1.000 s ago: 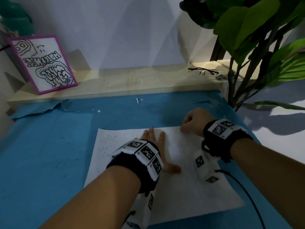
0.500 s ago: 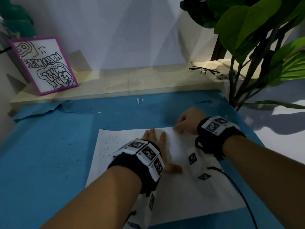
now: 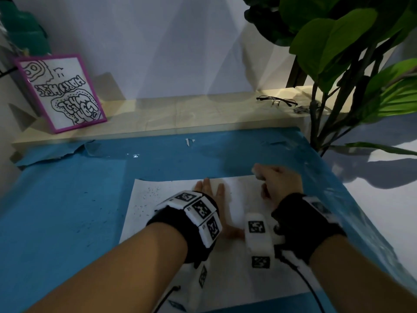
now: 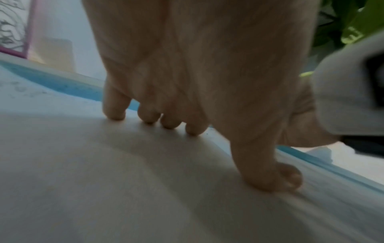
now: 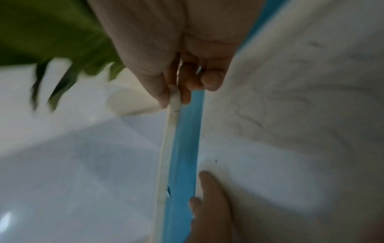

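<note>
A white paper sheet lies on the blue table cover. My left hand presses flat on its upper middle, fingers straight and spread, thumb out to the side. My right hand hovers at the sheet's top right corner, blurred, fingers curled. It pinches a small white eraser between thumb and fingers. Dark crumbs speckle the paper's upper left. In the right wrist view the left hand's fingers rest on the paper.
A pale wooden shelf runs behind the table. On it lean a purple-framed drawing at left and glasses at right. A leafy plant rises past the table's right edge. The blue cover is torn at the back left.
My right hand slid a little left along the paper's top edge, then came back right and rolled over, lifting from the sheet. The left hand stayed pressed in place.
</note>
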